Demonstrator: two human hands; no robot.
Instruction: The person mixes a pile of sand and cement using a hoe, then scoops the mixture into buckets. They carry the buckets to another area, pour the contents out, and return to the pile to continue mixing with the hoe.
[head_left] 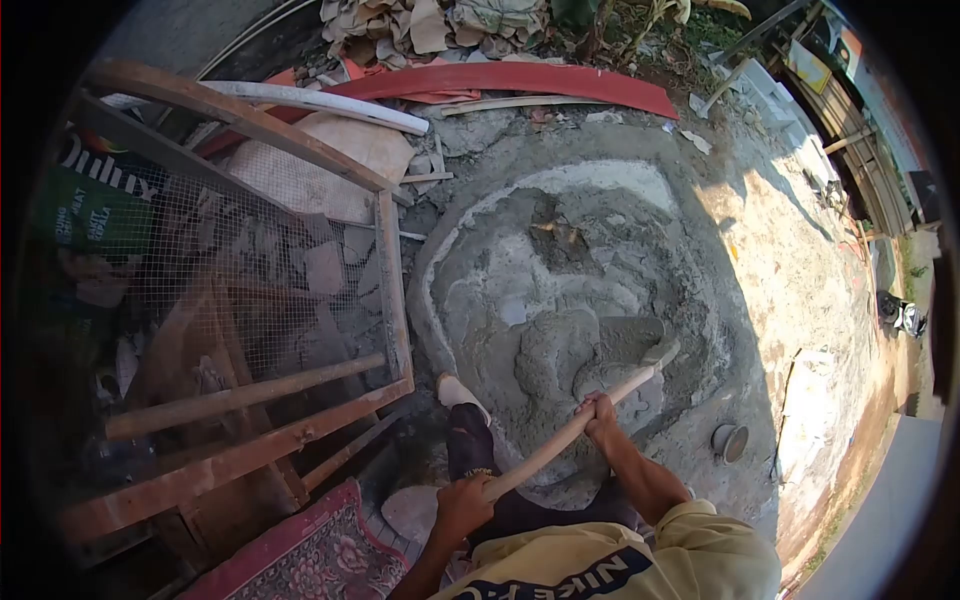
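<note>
Both my hands are wrapped round the wooden handle of a hoe [560, 437]. My left hand [464, 507] grips the handle near its lower end, close to my body. Farther up, my right hand [598, 414] is closed on it below the head. The hoe's mortar-coated blade [632, 338] lies in a wide round patch of wet grey mortar [555, 345] on the ground. A thick lump of mortar sits just left of the blade. Part of the blade is hidden in the mix.
A wood-framed wire mesh screen [270, 250] leans at the left. A red curved strip [520, 82] and a white pipe [330, 102] lie beyond the mortar. A small bucket [730, 442] stands at the right. A patterned rug [310, 545] lies near my feet.
</note>
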